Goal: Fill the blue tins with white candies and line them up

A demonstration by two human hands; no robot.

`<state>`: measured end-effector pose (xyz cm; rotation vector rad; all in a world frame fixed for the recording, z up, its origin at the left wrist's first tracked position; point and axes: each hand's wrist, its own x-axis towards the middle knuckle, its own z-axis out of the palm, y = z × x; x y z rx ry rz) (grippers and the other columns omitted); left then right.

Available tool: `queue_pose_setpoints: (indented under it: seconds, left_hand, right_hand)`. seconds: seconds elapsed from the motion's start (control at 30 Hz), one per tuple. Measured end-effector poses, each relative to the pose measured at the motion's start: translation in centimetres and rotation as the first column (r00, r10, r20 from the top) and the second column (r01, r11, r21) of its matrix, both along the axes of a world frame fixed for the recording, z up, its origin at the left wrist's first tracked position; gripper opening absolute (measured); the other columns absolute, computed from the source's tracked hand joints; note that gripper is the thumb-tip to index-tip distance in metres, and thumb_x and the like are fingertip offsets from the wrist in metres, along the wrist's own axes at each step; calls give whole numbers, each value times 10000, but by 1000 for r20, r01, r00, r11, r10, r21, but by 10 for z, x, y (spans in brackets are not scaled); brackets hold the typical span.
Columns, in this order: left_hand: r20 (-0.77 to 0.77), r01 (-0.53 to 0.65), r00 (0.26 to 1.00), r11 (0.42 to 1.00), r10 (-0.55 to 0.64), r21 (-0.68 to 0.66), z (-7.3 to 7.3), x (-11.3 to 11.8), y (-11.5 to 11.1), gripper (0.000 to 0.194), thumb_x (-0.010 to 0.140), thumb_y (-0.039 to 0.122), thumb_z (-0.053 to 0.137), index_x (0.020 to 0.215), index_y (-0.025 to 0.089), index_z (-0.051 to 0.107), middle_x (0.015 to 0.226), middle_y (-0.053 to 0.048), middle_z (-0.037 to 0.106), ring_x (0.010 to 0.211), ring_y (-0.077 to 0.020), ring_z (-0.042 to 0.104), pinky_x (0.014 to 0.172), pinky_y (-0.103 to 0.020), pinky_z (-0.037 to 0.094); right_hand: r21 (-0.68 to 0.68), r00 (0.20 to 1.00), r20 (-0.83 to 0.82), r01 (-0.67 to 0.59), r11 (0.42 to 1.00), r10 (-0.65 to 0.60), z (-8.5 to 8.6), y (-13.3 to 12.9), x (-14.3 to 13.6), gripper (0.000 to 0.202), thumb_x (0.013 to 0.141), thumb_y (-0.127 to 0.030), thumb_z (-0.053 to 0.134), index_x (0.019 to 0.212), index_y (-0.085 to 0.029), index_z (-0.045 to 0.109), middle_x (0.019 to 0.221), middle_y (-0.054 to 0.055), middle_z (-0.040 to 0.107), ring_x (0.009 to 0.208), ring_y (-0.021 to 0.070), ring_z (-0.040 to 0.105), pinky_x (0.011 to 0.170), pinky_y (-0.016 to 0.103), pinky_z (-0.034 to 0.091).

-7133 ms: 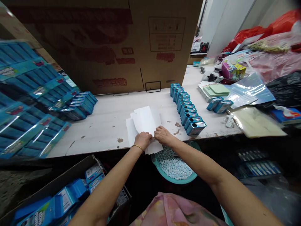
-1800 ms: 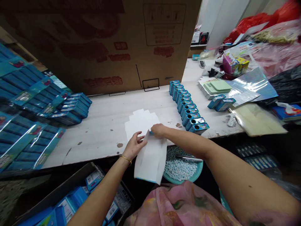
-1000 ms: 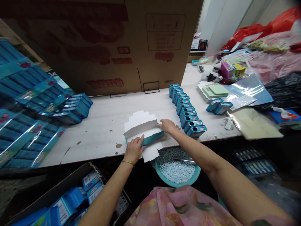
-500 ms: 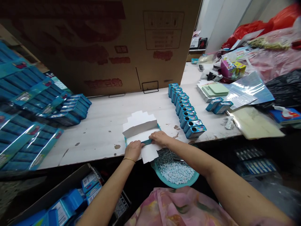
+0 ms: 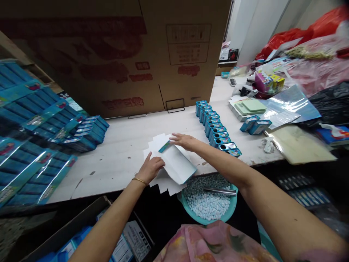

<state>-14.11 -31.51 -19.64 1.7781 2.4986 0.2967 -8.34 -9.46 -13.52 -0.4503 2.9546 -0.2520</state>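
White tabletop [image 5: 122, 140], cardboard carton [image 5: 114, 62] behind

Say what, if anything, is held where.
White card: left hand at left edge, right hand over far end; whether either grips it cannot be told.

Site: a small packing workshop, going by the amount of matching stock around me. I work at a long white table [image 5: 117, 134], surface chipped in brown patches. On it: a row of identical blue boxes [image 5: 216, 130] with round dark openings, plus overlapping pieces of white card [image 5: 177, 163]. To my left, wrapped blue packs [image 5: 40, 118] lie in tiers. A large printed cardboard box [image 5: 114, 80] stands at the back. Below the table edge I note a teal bowl [image 5: 203, 221] of pale pellets [image 5: 208, 203]. Far right: plastic bags [image 5: 316, 69], heaped.
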Motion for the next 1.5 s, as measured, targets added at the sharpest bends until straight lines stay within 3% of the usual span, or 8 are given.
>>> queue_pose_setpoints:
  seconds: [0.1, 0.23, 0.43, 0.7, 0.97, 1.13, 1.3, 1.5]
  left_hand:
    - [137, -74, 988, 997, 69, 35, -11, 6, 21, 263, 835, 321, 334, 798, 204, 566, 803, -30, 609, 800, -159, 534, 809, -332, 376]
    - [308, -221, 930, 975, 200, 34, -21, 15, 36, 230, 803, 374, 404, 817, 190, 542, 754, -22, 593, 711, -153, 527, 645, -262, 401]
    - [-86, -378, 913, 907, 398, 185, -36, 45, 21, 252, 785, 381, 442, 825, 161, 559, 856, -99, 557, 843, -236, 486, 725, -351, 378]
    - [-197, -343, 923, 939, 329, -37, -51, 59, 13, 288, 828, 331, 364, 778, 140, 574, 800, -128, 570, 804, -254, 513, 676, -367, 365]
    - [-38, -206, 979, 968, 202, -143, -33, 45, 15, 354, 834, 372, 340, 755, 123, 580, 808, -111, 591, 799, -217, 526, 695, -322, 377]
    - [-52, -480, 873, 874, 485, 81, -20, 23, 9, 367, 807, 423, 358, 969, 154, 549, 1008, -116, 540, 943, -241, 476, 768, -354, 386]
    - [-28, -449, 888, 851, 459, -272, -24, 12, 21, 259, 793, 245, 359, 868, 144, 585, 917, -117, 576, 872, -235, 536, 686, -335, 417]
    - [-61, -504, 860, 822, 507, -266, -18, 22, 27, 286, 796, 141, 318, 907, 143, 581, 947, -126, 586, 886, -236, 553, 703, -339, 412]
  right_hand:
    - [-78, 959, -227, 157, 985, -171, -7, -25, 43, 326, 858, -210, 341, 1161, -180, 456, 1110, 77, 524, 1020, 160, 435, 864, 305, 338]
    - [-13, 953, -223, 209, 978, -207, -46, -48, 86, 290, 802, -288, 480, 1061, -158, 491, 1003, 81, 527, 938, 193, 445, 795, 310, 377]
    - [59, 921, -211, 346, 936, -327, -94, -31, 83, 154, 816, -228, 452, 943, -176, 523, 970, 69, 526, 919, 191, 436, 767, 306, 369]
    - [193, 964, -141, 252, 948, -227, -88, -28, 78, 171, 810, -159, 384, 860, -172, 548, 860, 72, 572, 834, 196, 492, 677, 310, 360]
    - [183, 988, -1, 155, 971, -157, -76, -22, 70, 181, 803, -266, 452, 874, -158, 578, 873, 77, 611, 822, 187, 543, 704, 299, 368]
    - [10, 978, -145, 154, 988, -151, -61, -7, 57, 356, 785, -418, 476, 1034, -169, 529, 1032, 82, 544, 960, 189, 469, 795, 308, 347]
    - [193, 967, -168, 225, 955, -194, -69, -11, 18, 191, 829, -189, 405, 929, -166, 566, 949, 78, 578, 923, 199, 472, 799, 348, 321]
    - [188, 971, -187, 185, 965, -150, -71, -23, 9, 219, 805, -98, 401, 812, -145, 615, 843, 103, 619, 863, 194, 520, 790, 332, 337]
